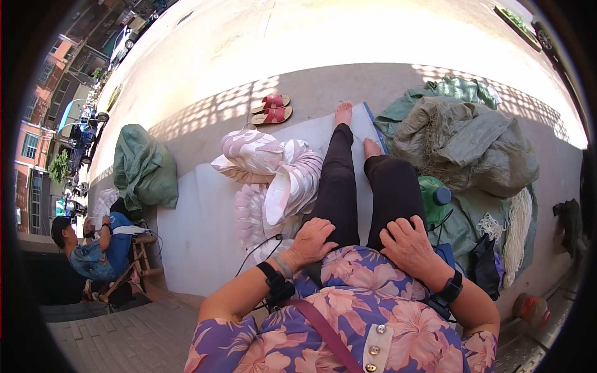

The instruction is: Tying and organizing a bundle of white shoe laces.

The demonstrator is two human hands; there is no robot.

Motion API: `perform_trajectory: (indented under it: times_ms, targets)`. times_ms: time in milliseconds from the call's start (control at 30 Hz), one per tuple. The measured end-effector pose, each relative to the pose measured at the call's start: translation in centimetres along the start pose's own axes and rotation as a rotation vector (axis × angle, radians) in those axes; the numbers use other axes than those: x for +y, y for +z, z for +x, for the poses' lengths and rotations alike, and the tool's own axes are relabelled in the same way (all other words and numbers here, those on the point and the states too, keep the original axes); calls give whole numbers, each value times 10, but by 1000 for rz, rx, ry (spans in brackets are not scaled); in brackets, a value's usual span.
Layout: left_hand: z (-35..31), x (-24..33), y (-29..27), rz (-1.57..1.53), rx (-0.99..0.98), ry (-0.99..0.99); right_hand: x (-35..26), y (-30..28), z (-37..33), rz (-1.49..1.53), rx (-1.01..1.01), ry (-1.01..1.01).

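My left hand rests on my left thigh, its fingers lying over the black trousers. On the other thigh lies my right hand, with the fingers spread and slightly bent. Both hands are open and hold nothing. Close to my left leg sits a pile of white and pinkish pieces, stacked and bunched in overlapping rows; their exact kind is hard to make out. By my right knee stands a green bottle with a blue cap.
I sit with legs stretched on a white mat. Red sandals lie beyond it. A green sack stands left, near a seated person. Right are a beige sack, white cords, a black bag and a jar.
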State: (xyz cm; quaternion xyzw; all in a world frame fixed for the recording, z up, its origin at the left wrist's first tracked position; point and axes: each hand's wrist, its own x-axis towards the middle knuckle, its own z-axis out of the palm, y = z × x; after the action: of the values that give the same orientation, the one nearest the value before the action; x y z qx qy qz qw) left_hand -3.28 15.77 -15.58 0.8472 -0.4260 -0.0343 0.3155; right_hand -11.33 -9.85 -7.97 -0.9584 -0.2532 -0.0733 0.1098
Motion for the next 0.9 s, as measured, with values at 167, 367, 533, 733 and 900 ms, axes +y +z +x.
perform_trajectory:
  times_ms: [167, 367, 533, 733, 900]
  targets:
    - [-4, -7, 4, -31, -58, 27, 6, 27, 0, 1, -85, -63]
    - [-4, -14, 16, -103, 10, 18, 14, 75, 9, 232, -57, 107]
    - [-5, -16, 17, -52, -12, -72, 18, 83, 4, 455, -164, 312]
    - [-24, 11, -30, -707, -589, -142, 23, 23, -39, 1340, -814, 771]
    - [-28, 19, -44, -882, -633, -135, 19, 34, -48, 1438, -660, 750]
